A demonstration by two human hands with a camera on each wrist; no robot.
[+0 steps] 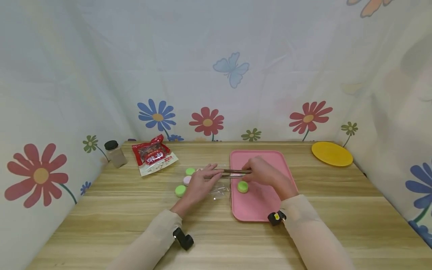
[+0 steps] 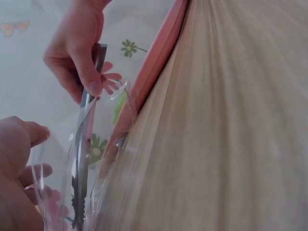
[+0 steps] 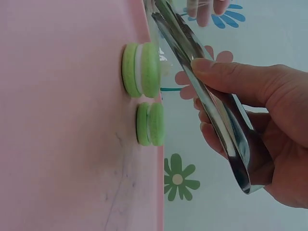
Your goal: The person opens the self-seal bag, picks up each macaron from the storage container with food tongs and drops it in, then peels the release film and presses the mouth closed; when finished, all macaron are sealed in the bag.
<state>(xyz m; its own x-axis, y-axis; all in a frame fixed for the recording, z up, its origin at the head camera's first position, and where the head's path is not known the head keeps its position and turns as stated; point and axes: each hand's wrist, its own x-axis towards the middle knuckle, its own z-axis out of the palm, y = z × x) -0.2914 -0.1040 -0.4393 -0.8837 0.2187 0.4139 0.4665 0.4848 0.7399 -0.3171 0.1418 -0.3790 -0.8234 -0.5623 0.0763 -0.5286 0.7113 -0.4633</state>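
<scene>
My right hand [image 1: 264, 173] grips a pair of metal tongs [image 3: 207, 96] around their handle end, with the tips pointing left. In the left wrist view, the tongs reach into a clear plastic package [image 2: 98, 192]. Beside the tips is my left hand [image 1: 199, 184]; its fingers [image 2: 41, 175] touch the clear film, with a gap between thumb and fingers. Near that hand lie a green macaron [image 1: 180, 191], a pale pink macaron [image 1: 187, 180] and another green macaron [image 1: 190, 171]. Two green macarons, a nearer one [image 3: 141, 70] and a farther one [image 3: 150, 124], sit on the pink tray [image 1: 248, 210].
At the back left stand a dark-lidded jar [image 1: 116, 154] and a red and white snack bag [image 1: 154, 155]. A yellow plate [image 1: 332, 153] lies at the back right. A flowered curtain [image 1: 189, 48] rises behind the wooden table [image 1: 216, 240].
</scene>
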